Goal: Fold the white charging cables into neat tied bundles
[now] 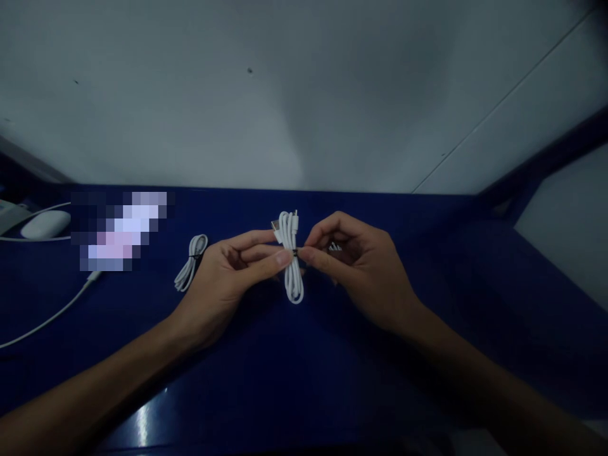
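A white USB cable (293,285), coiled into a narrow upright bundle, is held above the blue table. Its metal USB plug and a smaller plug stick out at the top. Around its middle runs a dark twist tie (295,253). My left hand (232,263) is closed on the bundle from the left, thumb in front and fingers behind. Thumb and index finger of my right hand (354,259) pinch at the tie on the right side of the bundle. A second white coiled cable (190,263), tied in black, lies beside my left wrist.
The blue table (294,392) meets a pale wall (213,114) at the back. Far left are a white rounded device (46,225), a white cord (52,316) and a pixelated bright object (123,234). Something small and white (335,247) shows partly behind my right hand.
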`<move>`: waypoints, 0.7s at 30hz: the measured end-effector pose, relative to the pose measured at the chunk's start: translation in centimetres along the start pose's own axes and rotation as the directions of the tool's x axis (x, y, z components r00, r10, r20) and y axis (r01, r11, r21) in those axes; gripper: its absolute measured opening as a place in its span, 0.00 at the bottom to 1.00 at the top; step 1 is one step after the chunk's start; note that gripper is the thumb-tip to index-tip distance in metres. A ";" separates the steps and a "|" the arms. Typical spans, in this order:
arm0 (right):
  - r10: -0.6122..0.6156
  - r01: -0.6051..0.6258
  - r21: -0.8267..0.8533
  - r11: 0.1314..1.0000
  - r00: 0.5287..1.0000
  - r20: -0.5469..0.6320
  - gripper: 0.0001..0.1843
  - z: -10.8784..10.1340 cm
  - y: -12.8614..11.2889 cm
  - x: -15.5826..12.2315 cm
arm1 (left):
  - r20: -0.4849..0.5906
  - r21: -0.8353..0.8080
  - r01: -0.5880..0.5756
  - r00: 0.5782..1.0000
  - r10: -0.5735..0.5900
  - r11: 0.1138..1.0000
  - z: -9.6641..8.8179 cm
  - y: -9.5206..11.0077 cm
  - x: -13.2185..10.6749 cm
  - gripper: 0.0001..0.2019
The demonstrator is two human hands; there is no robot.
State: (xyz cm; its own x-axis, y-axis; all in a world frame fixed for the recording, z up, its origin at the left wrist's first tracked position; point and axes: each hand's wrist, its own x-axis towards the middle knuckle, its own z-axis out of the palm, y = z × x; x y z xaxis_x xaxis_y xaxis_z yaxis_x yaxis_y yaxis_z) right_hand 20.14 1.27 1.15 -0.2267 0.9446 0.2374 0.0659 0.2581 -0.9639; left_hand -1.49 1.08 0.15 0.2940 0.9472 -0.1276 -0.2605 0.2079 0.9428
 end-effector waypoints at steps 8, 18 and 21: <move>-0.057 0.054 -0.102 0.993 0.998 -0.028 0.07 0.2 0.2 -0.1 | -0.030 0.026 -0.009 0.999 0.010 1.000 0.4 0.0 0.1 0.12; 0.095 -0.096 0.122 0.988 0.995 0.018 0.15 0.0 0.0 0.2 | 0.083 0.053 -0.058 0.995 0.054 0.997 0.1 0.2 -0.2 0.18; 0.132 -0.138 0.161 0.977 0.990 0.046 0.17 -0.1 0.1 0.4 | 0.099 0.035 -0.041 0.994 0.037 0.999 0.1 0.2 -0.2 0.22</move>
State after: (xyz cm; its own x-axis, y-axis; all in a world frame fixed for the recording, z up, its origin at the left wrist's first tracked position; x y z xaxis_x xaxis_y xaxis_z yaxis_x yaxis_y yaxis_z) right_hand 20.18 1.66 1.14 -0.2602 0.9602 0.1019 -0.0606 0.0891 -0.9942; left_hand -1.50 0.89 0.43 0.3733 0.9257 -0.0612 -0.2401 0.1601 0.9575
